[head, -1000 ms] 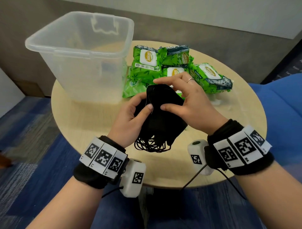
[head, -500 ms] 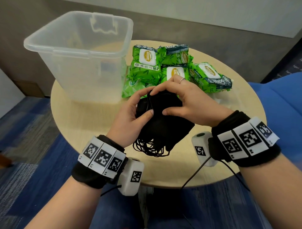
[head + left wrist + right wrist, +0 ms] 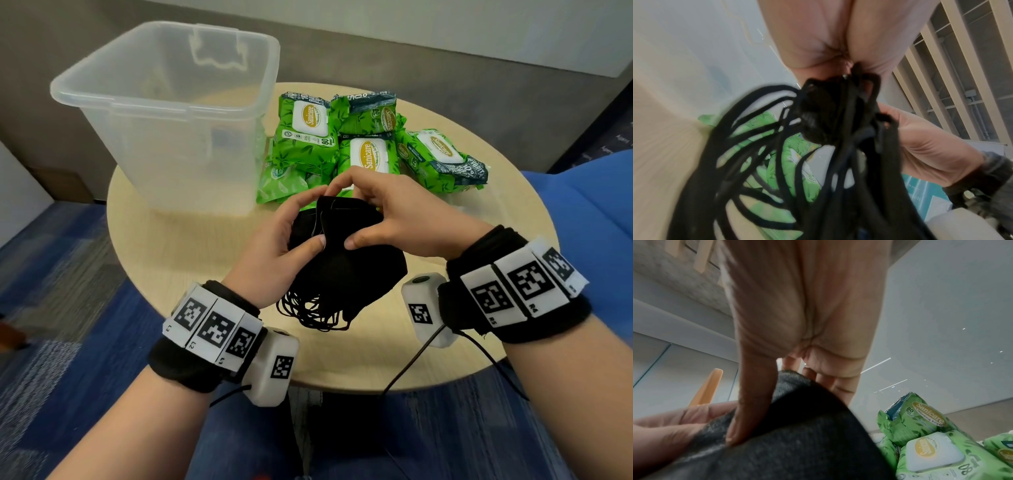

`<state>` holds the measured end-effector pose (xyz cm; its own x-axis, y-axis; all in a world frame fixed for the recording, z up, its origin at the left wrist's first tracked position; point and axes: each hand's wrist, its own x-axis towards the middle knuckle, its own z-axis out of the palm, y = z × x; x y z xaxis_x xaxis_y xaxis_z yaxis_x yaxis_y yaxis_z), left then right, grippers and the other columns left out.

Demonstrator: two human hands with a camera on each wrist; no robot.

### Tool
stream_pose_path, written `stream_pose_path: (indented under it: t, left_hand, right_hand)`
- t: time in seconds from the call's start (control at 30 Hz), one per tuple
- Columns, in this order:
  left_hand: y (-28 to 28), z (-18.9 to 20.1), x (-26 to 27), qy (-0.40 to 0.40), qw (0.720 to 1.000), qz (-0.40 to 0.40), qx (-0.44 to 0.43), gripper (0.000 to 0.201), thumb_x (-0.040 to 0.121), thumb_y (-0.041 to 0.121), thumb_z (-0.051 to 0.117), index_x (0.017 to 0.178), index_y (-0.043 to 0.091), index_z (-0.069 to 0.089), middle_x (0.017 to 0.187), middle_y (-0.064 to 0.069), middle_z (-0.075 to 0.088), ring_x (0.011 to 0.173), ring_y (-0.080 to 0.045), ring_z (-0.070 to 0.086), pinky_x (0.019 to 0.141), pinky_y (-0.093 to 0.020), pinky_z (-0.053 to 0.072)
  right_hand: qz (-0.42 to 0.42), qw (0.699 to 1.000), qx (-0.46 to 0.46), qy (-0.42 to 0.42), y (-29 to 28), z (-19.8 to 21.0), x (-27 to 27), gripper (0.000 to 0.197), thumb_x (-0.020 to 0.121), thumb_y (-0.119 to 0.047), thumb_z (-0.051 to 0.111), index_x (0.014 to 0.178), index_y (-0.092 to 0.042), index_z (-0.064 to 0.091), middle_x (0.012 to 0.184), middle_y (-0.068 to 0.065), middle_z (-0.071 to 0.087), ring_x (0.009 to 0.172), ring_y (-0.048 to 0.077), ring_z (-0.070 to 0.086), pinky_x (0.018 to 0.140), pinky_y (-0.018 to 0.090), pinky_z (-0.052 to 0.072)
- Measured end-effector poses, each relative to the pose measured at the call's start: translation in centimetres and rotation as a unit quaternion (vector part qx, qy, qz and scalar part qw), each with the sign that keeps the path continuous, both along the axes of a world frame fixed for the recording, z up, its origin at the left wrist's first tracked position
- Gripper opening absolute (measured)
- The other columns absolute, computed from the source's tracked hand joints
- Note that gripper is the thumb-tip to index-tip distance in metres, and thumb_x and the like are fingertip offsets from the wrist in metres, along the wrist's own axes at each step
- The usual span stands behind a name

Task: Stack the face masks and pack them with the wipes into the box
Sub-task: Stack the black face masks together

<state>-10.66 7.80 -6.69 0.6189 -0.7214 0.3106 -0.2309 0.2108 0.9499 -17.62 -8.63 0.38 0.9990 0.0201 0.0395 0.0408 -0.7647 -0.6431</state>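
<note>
A bunch of black face masks [image 3: 346,267] is held just above the round table, its ear loops [image 3: 310,310] dangling toward me. My left hand [image 3: 291,236] grips the bunch from the left, thumb on top. My right hand [image 3: 383,212] pinches it from the right, thumb [image 3: 748,410] pressed on the black fabric [image 3: 797,434]. The loops [image 3: 777,162] fill the left wrist view. Several green wipes packs [image 3: 363,144] lie behind the hands. The clear plastic box [image 3: 178,109] stands at the back left, with nothing seen inside.
The round wooden table [image 3: 376,356] has bare surface near its front edge and in front of the box. A blue seat [image 3: 589,205] sits to the right. Blue carpet lies below on the left.
Both hands have drawn closer together over the mask bunch, fingertips meeting at its far edge. The bunch stays in the same spot above the table.
</note>
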Motion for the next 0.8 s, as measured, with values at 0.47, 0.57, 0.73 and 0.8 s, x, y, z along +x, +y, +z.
stream_pose_path:
  t: [0.47,0.57,0.73,0.8]
  left_hand:
    - [-0.2,0.9,-0.4,0.077,0.994,0.049,-0.052,0.034,0.092,-0.004,0.045,0.109,0.025,0.051,0.076,0.012,0.071,0.067,-0.001,0.065,0.058,-0.015,0.051]
    - [-0.2,1.1,-0.6,0.091,0.992,0.055,-0.068,0.029,0.092,-0.001,0.047,0.106,0.023,0.054,0.073,0.006,0.070,0.063,-0.005,0.065,0.054,-0.018,0.052]
    - [-0.4,1.4,-0.6,0.115,0.988,0.065,-0.076,0.021,0.095,0.003,0.044,0.098,0.018,0.058,0.072,0.007,0.070,0.062,-0.005,0.064,0.055,-0.017,0.053]
    - [-0.5,1.4,-0.6,0.125,0.987,0.067,-0.077,0.018,0.095,0.006,0.043,0.096,0.015,0.059,0.075,0.005,0.070,0.065,-0.006,0.065,0.057,-0.017,0.052]
  right_hand:
    - [-0.045,0.974,-0.018,-0.220,-0.1,-1.9,-0.2,0.016,0.061,-0.017,0.080,0.068,-0.012,0.067,0.092,0.000,0.047,0.083,0.005,0.047,0.072,0.005,0.033]
    - [-0.056,0.962,-0.020,-0.267,0.1,-2.2,-0.6,0.015,0.062,-0.017,0.079,0.066,-0.008,0.068,0.092,-0.002,0.046,0.080,0.012,0.048,0.075,0.017,0.040]
    - [-0.078,0.946,-0.034,-0.312,0.2,-2.3,-0.8,0.014,0.061,-0.019,0.080,0.065,-0.011,0.070,0.092,-0.012,0.039,0.078,0.014,0.044,0.071,0.022,0.038]
    - [-0.076,0.944,-0.031,-0.320,0.2,-2.4,-0.8,0.013,0.062,-0.018,0.080,0.066,-0.010,0.071,0.087,-0.011,0.039,0.076,0.012,0.045,0.069,0.022,0.038]
